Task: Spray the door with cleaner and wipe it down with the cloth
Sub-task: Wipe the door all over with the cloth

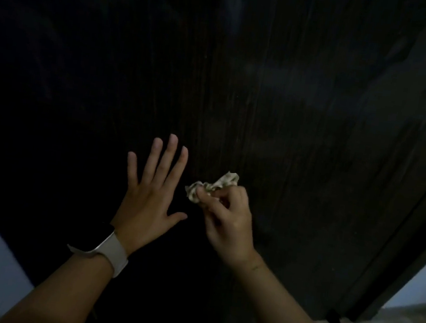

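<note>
1. Left hand (148,201) is flat on the dark wood door (280,102), fingers spread straight, holding nothing. There's a pale watch band (108,251) on that wrist.
2. Right hand (228,222) has its grip pinched round a small scrunched-up cloth (211,188), patterned and light coloured, held against or just off the door, right beside the left hand's fingers. Can't tell if it's actually touching.
3. No spray bottle anywhere in view, so can't say where the cleaner is.
4. What could go wrong, imo: the cloth is bunched so tight that it covers hardly any surface, so streaks or missed patches seem likely. It's also really dim, so wet spots would be easy to miss.
5. The door looks ajar at the right edge, so leaning on it could swing it.
6. Brands or writing: nothing readable.
</note>
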